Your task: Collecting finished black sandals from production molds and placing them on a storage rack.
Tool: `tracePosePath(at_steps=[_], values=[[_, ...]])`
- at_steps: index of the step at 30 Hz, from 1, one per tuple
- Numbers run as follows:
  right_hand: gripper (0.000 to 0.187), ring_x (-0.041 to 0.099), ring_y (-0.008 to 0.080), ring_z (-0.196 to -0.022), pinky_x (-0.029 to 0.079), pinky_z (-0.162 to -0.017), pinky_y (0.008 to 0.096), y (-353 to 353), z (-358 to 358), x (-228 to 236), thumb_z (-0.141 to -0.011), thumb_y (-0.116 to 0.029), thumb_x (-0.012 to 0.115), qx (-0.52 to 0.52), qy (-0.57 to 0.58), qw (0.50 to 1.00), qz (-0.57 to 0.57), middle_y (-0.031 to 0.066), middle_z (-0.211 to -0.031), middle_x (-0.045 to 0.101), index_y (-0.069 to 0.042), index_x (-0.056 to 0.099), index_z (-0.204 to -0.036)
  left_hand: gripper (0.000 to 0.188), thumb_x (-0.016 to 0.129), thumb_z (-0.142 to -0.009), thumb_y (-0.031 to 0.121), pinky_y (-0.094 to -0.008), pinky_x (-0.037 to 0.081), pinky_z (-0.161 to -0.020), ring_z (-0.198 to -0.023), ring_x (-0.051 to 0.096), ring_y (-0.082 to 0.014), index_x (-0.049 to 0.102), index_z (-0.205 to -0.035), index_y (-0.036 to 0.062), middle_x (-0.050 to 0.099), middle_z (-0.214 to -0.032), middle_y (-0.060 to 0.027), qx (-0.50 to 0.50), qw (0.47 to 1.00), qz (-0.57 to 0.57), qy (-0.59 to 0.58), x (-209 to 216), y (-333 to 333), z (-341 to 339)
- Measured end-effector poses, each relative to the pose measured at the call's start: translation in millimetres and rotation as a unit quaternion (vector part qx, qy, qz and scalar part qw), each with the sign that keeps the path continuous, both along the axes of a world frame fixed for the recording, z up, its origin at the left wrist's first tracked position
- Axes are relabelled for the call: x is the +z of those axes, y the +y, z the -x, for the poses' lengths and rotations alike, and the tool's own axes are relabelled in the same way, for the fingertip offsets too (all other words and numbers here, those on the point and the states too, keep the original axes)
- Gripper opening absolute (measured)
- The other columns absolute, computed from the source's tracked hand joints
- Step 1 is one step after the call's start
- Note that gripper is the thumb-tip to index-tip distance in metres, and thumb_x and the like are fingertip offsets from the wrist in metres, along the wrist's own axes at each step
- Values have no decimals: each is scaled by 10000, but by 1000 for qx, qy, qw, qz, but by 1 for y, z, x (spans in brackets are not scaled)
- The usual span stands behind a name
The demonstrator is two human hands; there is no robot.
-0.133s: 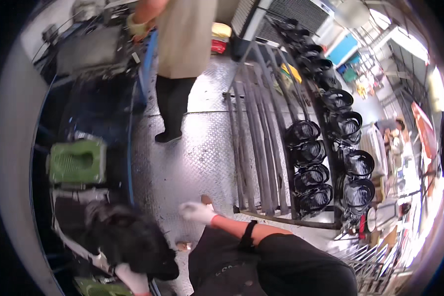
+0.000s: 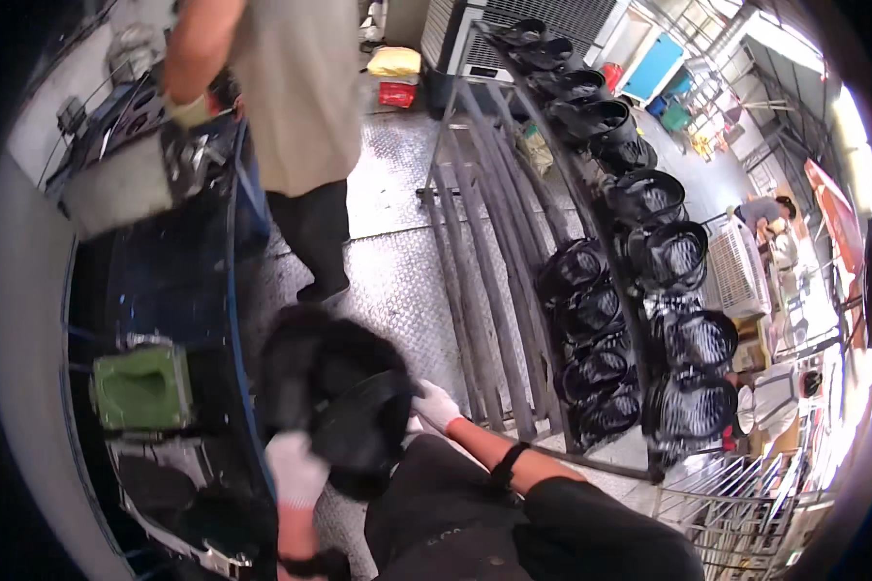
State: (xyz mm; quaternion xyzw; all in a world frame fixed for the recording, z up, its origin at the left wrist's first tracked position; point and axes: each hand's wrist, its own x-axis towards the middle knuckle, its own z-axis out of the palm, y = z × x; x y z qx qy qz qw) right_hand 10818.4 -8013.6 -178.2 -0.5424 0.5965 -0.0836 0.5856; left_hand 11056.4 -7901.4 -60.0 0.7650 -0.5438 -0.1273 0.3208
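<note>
A black moulded piece shaped like a deep basin point(image 2: 363, 412) is held in front of my body, above the metal floor, slightly blurred. My left hand point(image 2: 295, 470), in a white knitted glove, grips its lower left edge. On its right edge is my right hand point(image 2: 436, 402), also gloved, with the fingers curled partly behind the rim. To the left, a green squat-pan-shaped mould point(image 2: 143, 389) sits in the dark bench. Nearer to me, a frame with a dark, hollow-looking inside point(image 2: 165, 484) lies in the same bench.
A slatted metal rack point(image 2: 494, 290) stands at the right, with several similar black basins point(image 2: 693, 339) lined up along it. A co-worker in a beige apron point(image 2: 300, 97) stands ahead, beside the blue bench edge point(image 2: 233, 320). A large air cooler point(image 2: 480, 58) is behind.
The black piece has moved up and right, away from the bench at the lower left. My right hand, empty before, now holds its right edge. My view has shifted.
</note>
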Motion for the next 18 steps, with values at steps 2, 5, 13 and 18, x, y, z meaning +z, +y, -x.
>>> tracePosePath(at_steps=[2,5,13,18], values=[[280,660,380,-896,529,-811,407,-15,98,-87,-830,-190,608,67,118,979,152,205,-1077,664,-41,678,-1057,110,572,-559,51,-501,407,-541,-607,530,-423,463,-547,56,491,-594,-210,-170,985,23,26,-5,-137,70],[401,617,189,-1044,490,-882,328,-29,77,-40,-892,-201,589,81,24,995,-52,100,-1178,653,-5,585,-1241,92,605,-664,124,-492,503,-634,-695,616,-378,558,-693,51,599,-704,-166,-227,973,28,-41,-24,-270,124],[393,628,133,-992,481,-852,260,-46,104,20,-878,-178,608,-111,-53,987,-104,138,-1069,684,56,585,-1193,194,624,-787,212,-450,541,-744,-857,676,-355,677,-910,71,687,-917,-144,-336,938,-14,-78,-15,-506,323],[406,590,175,-1039,467,-878,297,-5,143,-113,-951,-228,488,-53,-10,998,-43,104,-1190,619,-4,514,-1289,396,613,-756,29,-441,531,-832,-984,655,-349,559,-1148,31,662,-1032,-185,-306,945,57,99,-30,-475,342]])
